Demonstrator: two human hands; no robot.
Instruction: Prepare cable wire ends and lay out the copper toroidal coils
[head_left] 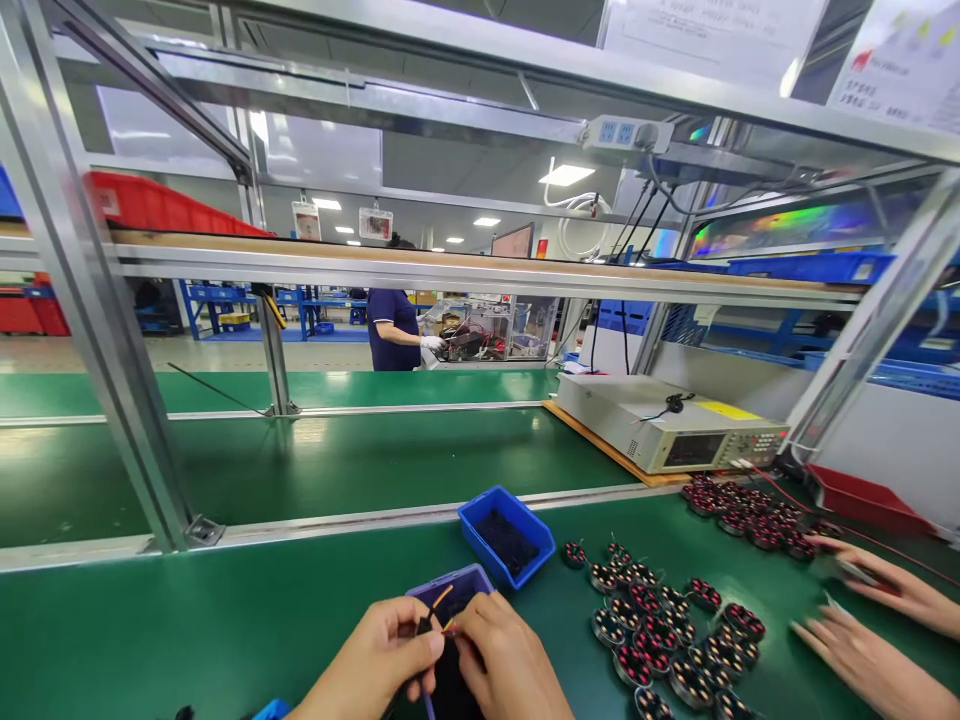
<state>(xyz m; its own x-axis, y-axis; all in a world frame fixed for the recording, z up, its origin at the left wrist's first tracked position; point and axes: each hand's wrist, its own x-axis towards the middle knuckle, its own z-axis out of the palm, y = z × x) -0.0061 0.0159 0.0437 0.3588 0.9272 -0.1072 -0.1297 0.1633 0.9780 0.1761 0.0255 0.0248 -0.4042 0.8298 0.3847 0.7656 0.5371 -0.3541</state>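
Observation:
My left hand point(367, 660) and my right hand point(510, 660) meet low in the view, pinching a small dark part with thin red and yellow wires point(433, 622) between their fingertips. Just behind them is a blue-purple plastic bin point(450, 590), partly hidden by my hands, with dark contents. To the right, several round wound coils with red and dark windings point(660, 630) lie in a loose group on the green bench mat point(225, 640). A second group of coils point(739, 512) lies farther back. Neither of my hands touches these coils.
A co-worker's two hands point(877, 620) reach in at the right edge, near a red tray point(862, 500). A blue bin point(506, 535) of dark parts and a beige bench instrument point(667, 425) stand ahead. Aluminium frame posts point(112, 300) rise beside the bench.

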